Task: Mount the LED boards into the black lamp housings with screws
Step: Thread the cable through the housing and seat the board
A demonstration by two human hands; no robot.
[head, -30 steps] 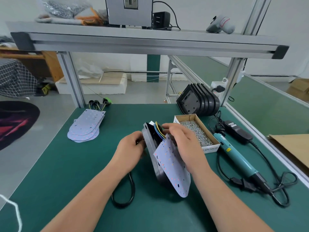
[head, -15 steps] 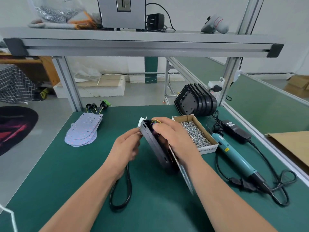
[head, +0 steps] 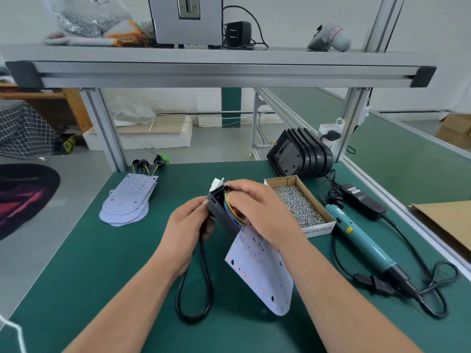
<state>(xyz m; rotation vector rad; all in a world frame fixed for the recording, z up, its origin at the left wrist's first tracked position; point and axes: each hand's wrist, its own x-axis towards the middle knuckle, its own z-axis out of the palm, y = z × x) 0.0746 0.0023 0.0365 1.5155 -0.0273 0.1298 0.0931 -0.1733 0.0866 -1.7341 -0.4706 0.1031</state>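
My left hand (head: 187,225) grips the left edge of a black lamp housing (head: 220,212) held tilted above the green mat. My right hand (head: 260,212) curls over the housing's top right, fingers on the coloured wires (head: 230,210) running into it. A white LED board (head: 260,271) hangs from those wires below my right hand, its face toward me. A white connector (head: 216,183) sticks out at the housing's top. A black cable (head: 196,284) loops down from the housing onto the mat.
A stack of LED boards (head: 127,200) lies at the far left. Black housings (head: 300,156) stand in a row at the back. A cardboard box of screws (head: 299,205) sits right of my hands. A teal electric screwdriver (head: 364,243) with cord lies farther right.
The LED board has swung from edge-on behind the housing to hanging face-up below my right hand. Both hands stay on the housing, which has tipped slightly.
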